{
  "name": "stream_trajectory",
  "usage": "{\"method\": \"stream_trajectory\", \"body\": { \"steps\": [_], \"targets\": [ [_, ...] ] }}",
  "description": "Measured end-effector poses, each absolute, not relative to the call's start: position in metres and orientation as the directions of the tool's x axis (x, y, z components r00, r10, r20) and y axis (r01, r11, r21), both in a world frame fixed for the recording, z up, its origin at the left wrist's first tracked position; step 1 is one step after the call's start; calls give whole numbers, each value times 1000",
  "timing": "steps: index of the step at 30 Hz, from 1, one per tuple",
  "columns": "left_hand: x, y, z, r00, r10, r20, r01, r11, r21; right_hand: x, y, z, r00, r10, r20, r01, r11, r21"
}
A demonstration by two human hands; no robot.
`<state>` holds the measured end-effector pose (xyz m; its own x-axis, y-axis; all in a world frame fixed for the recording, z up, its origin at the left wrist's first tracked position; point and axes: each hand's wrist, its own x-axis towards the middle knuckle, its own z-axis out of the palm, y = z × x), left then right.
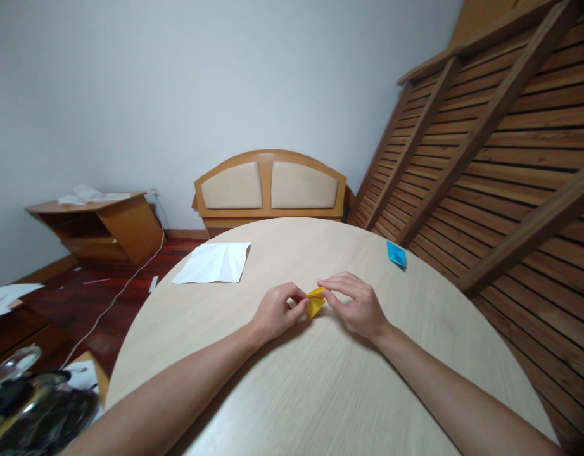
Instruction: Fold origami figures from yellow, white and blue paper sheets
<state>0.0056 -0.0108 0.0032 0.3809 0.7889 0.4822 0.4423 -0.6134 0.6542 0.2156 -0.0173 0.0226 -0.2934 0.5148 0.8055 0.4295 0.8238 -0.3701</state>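
Both hands meet at the centre of the round pale wood-grain table [320, 392], working a small folded yellow paper piece [315, 302]. Left hand [276, 311] is curled, thumb and forefinger pinching the paper's left edge. Right hand [356, 305] lies palm-down, fingers stretched, fingertips [324, 284] pressing the paper's top edge from the 3 o'clock side. So both hands grasp the yellow piece; neither is clenched empty or released. The piece sits low on the tabletop between the two hands, partly hidden by the fingers, so the exact fold shape cannot be told.

Step in hand, as a judgement: a small fold or crease on the yellow piece. To do it well, probably keep the left pinch fixed as an anchor, line the edges up before pressing, then run the right fingertips along the crease while the paper stays flat on the table. The piece is small, so light pressure and short finger moves look safer; slipping would skew the fold.

Around it: a creased white paper sheet [214, 262] lies at 11 o'clock from the hands, well apart. A small blue folded paper piece [396, 254] lies at 2 o'clock near the table rim. Beyond the table at 12 o'clock stands a wooden headboard with beige padded panels [270, 187].

Writing: no brands, labels or readable text anywhere in view; all papers look blank.
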Motion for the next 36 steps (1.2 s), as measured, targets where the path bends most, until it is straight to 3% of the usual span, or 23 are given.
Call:
{"method": "stream_trajectory", "body": {
  "steps": [8, 14, 20, 27, 32, 36],
  "targets": [
    [3, -16, 7, 428, 617, 660, 546, -759, 356, 211, -21, 32, -168, 538, 826, 507, 766, -395],
    [2, -17, 9, 476, 587, 655, 658, -732, 177, 208, -25, 32, -201, 629, 751, 518, 719, -463],
    [1, -19, 12, 442, 618, 650, 628, -731, 268, 212, -22, 32, -299, 656, 693, 422, 742, -521],
    [0, -18, 12, 480, 600, 640, 558, -772, 306, 221, -15, 32, -347, 610, 712, 420, 780, -464],
    [2, -20, 13, 525, 588, 615, 492, -800, 344, 220, -14, 29, -361, 645, 673, 342, 763, -548],
    [5, -21, 15, 484, 657, 578, 491, -751, 442, 217, -12, 25, -300, 695, 654, 299, 719, -627]
  ]
}}
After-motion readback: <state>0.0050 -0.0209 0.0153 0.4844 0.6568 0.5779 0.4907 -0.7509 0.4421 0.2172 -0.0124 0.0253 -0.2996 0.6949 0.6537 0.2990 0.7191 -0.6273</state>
